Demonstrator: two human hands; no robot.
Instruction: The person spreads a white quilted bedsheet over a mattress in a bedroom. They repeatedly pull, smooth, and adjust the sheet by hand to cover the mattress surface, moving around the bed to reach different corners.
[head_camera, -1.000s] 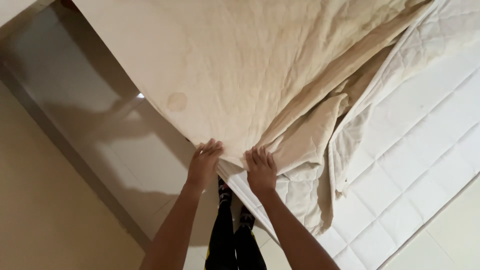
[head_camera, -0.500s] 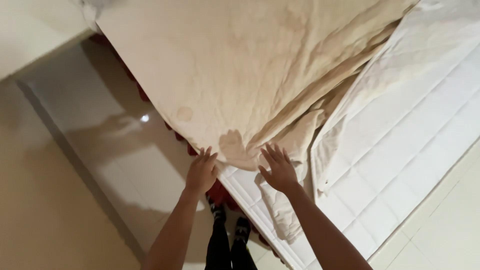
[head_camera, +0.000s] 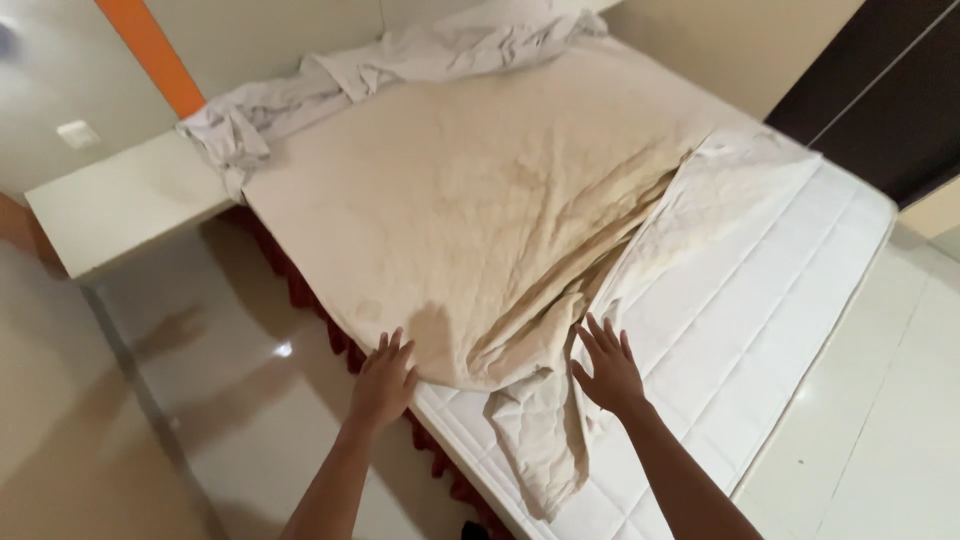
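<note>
Two hands flat and spread wide, gripping nothing: left hand (head_camera: 383, 381) at the near edge of one beige sheet (head_camera: 480, 220) on the bed, right hand (head_camera: 608, 368) beside its folded corner. One quilted white mattress (head_camera: 770, 300) bare on the right, one crumpled white sheet (head_camera: 400, 60) bunched by the wall. Red bed skirt (head_camera: 300, 290) mostly hidden; both forearms cut off below.

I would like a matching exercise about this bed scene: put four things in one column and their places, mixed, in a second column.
Things:
1. cream-coloured bed sheet
2. crumpled white linen
3. left hand
4. right hand

Places:
A. heaped at the far end of the bed
B. spread over most of the white quilted mattress
C. on the bunched sheet folds near the mattress corner
D. at the sheet's near edge, above the glossy floor

Pairs: 1-B, 2-A, 3-D, 4-C
</note>
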